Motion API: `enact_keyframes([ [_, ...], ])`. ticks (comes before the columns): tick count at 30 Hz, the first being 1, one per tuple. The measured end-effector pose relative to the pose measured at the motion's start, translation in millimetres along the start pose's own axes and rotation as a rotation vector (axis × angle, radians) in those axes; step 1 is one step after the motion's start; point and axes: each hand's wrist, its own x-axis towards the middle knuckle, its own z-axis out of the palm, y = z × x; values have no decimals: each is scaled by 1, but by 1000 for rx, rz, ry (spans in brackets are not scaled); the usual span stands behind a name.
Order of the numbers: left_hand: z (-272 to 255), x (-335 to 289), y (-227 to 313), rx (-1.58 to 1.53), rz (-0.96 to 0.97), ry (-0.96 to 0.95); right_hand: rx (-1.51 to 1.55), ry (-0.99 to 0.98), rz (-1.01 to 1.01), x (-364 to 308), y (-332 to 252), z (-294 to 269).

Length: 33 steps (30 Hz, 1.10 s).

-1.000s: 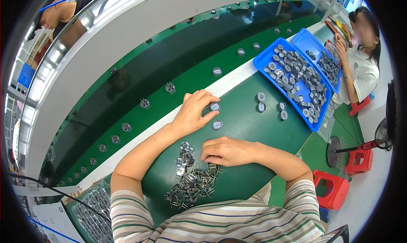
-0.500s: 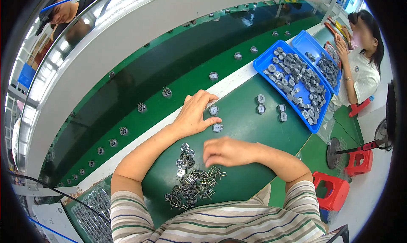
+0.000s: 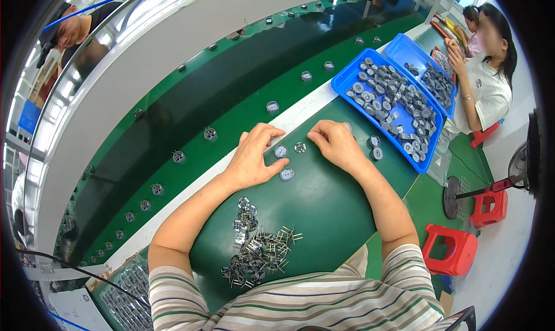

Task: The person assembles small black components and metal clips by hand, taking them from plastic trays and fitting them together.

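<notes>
My left hand (image 3: 251, 158) rests on the green tabletop, thumb and index finger apart. Between them lies a round grey part (image 3: 281, 151), and a second round grey part (image 3: 287, 174) sits just beyond the thumb tip. To the right, a small silver disc (image 3: 300, 148) with dark spots lies flat on the table. My right hand (image 3: 338, 146) is beside that disc, fingers curled and thumb against them; what they hold, if anything, is hidden. The edge of a grey part (image 3: 347, 126) peeks out behind it. Nearer my body is a heap of discs with metal pins (image 3: 257, 253).
A blue tray (image 3: 425, 168) full of round grey parts stands at the right, another blue tray (image 3: 399, 42) behind it. Two grey parts (image 3: 376, 147) lie near the first tray. Past a white ledge, a green conveyor belt (image 3: 243, 123) carries spaced parts. A co-worker (image 3: 485, 82) sits at far right.
My right hand has moved from the pinned heap up and away, over where two grey parts lay. The silver disc now shows on the table beside my left hand. Belt parts have shifted.
</notes>
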Motion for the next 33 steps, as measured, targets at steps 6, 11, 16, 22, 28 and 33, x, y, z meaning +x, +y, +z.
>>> enact_keyframes([
  [6,4,-4,-11,110,-66,77,175,-199,-355,-6,-9,-11],
  [11,3,-3,-9,95,9,-42,105,-234,-216,-9,-20,0],
  [16,1,-4,-4,88,1,-46,27,-179,-237,-11,-14,-1],
  [22,3,-3,-8,98,25,-46,40,-249,-356,-10,-1,-12],
  [28,3,-3,-8,108,19,-53,-90,-281,-156,-12,-25,-19],
  [33,3,-3,-9,105,26,-46,-28,-203,-339,-14,-16,-6],
])
